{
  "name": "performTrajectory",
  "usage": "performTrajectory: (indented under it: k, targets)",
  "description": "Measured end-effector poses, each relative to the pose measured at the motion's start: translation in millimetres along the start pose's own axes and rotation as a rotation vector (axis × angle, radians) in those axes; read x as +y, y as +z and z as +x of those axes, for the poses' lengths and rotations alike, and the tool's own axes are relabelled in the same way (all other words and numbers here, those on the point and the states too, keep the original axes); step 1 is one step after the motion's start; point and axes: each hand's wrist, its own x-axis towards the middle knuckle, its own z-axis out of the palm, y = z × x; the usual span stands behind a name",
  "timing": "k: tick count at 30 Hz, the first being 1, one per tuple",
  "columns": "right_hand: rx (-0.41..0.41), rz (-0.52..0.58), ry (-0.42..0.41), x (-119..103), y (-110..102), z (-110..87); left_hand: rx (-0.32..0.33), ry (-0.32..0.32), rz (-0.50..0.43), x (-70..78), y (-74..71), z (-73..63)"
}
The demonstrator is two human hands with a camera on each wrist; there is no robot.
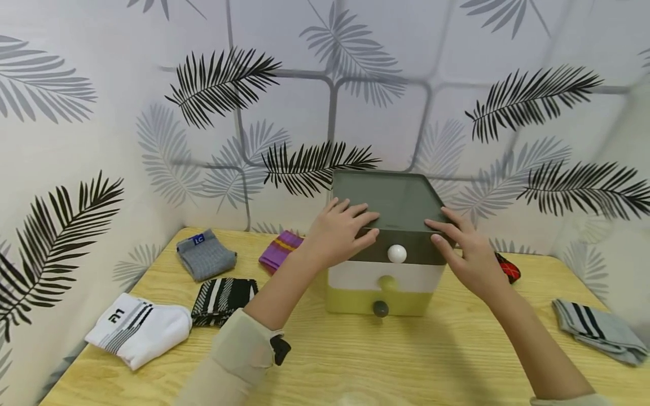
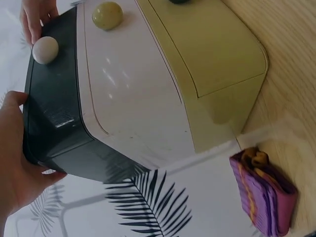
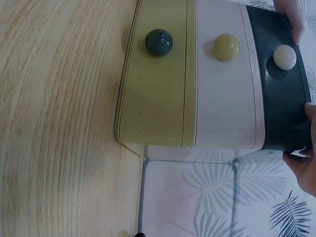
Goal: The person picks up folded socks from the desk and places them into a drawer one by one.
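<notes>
A small chest of three drawers stands on the table, its bands dark grey, whitish and yellow-green. All three drawer fronts look closed. A white knob marks the top drawer, a yellow-green knob the middle one, a dark knob the lowest. My left hand rests its spread fingers on the left front corner of the dark top. At the opposite front corner, my right hand touches the top edge with extended fingers. Neither hand is on a knob.
Left of the chest lie a grey sock bundle, purple folded socks, black-and-white folded socks and white socks. To its right are a red-and-black item, partly hidden, and grey striped socks. A leaf-patterned wall rises behind the table.
</notes>
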Motion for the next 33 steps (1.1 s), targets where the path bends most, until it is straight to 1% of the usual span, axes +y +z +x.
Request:
performTrajectory:
  k: [4, 7, 12, 18, 21, 27, 30, 33]
  targets:
    - [0.006, -0.035, 0.024, -5.6, 5.0, 3.0, 0.026, 0.024, -0.019, -11.4, 1.4, 2.5]
    - [0.005, -0.055, 0.036, -7.2, 7.9, 5.6, 0.043, 0.032, -0.027, -16.9, 3.9, 5.4]
    - [0.005, -0.059, 0.043, -5.0, 12.1, 9.3, 0.054, 0.025, -0.054, -21.5, 7.4, 9.7]
    - [-0.009, -0.025, 0.060, -2.5, 13.8, 13.4, 0.072, 0.025, -0.024, -24.6, 9.8, 13.0]
    - [-0.023, 0.002, 0.073, -0.4, 12.3, 15.2, 0.069, 0.019, -0.025, -23.7, 9.0, 13.6]
    - [-0.048, 0.039, 0.085, 1.9, 9.4, 18.1, 0.058, 0.001, -0.056, -23.2, 6.8, 14.6]
    - [-0.041, 0.041, 0.083, 1.9, 10.6, 17.5, 0.033, -0.008, -0.066, -22.4, 5.5, 14.3]
    - [-0.035, 0.046, 0.081, 2.6, 12.0, 15.9, -0.017, -0.015, -0.093, -21.9, 2.2, 15.4]
